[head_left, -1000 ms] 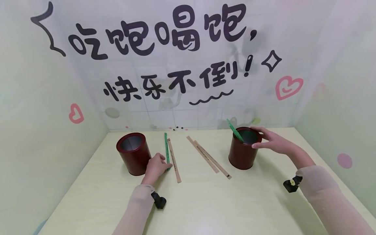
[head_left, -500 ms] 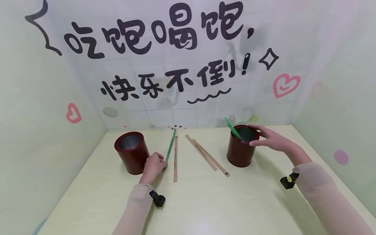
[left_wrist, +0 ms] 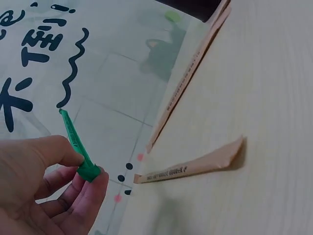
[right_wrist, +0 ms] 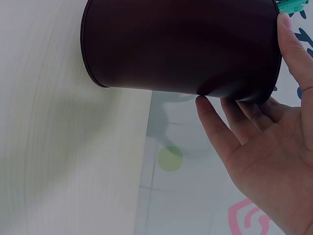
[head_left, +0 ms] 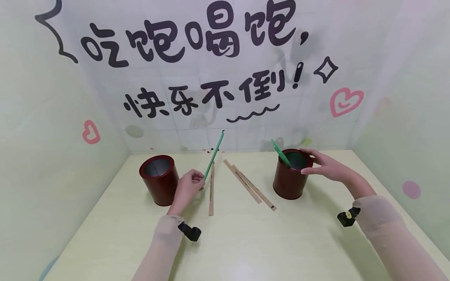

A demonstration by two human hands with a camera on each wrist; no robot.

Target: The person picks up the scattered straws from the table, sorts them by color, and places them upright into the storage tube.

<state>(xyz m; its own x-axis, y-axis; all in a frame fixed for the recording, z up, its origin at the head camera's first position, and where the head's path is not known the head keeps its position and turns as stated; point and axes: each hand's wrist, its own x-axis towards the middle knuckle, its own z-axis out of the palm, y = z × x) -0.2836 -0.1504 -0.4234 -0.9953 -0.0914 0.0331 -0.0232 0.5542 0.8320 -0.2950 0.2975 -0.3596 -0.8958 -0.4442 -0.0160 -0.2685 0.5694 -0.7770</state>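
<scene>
My left hand (head_left: 187,190) pinches the lower end of a slim green paper-wrapped stick (head_left: 215,155) between thumb and fingers. The stick is raised off the table, its far end tilted up and to the right; print shows on its wrapper in the left wrist view. Beside that hand stands a dark red, open-topped canister (head_left: 159,183). On the right, my right hand (head_left: 327,168) holds a matching canister (head_left: 289,183) by its rim, thumb in front and fingers round the back side. Green wrapped sticks (head_left: 280,153) lean out of this canister, their lower ends hidden inside.
One brown paper-wrapped stick (head_left: 211,191) lies just right of the left hand. Two more brown sticks (head_left: 246,183) lie slanted and overlapping between the canisters. A printed wall sheet (head_left: 197,136) stands behind the pale table (head_left: 253,242).
The left hand has lifted the green stick from the table, swinging its far end up and right. The nearby brown stick has turned straighter. The right hand stays on its canister.
</scene>
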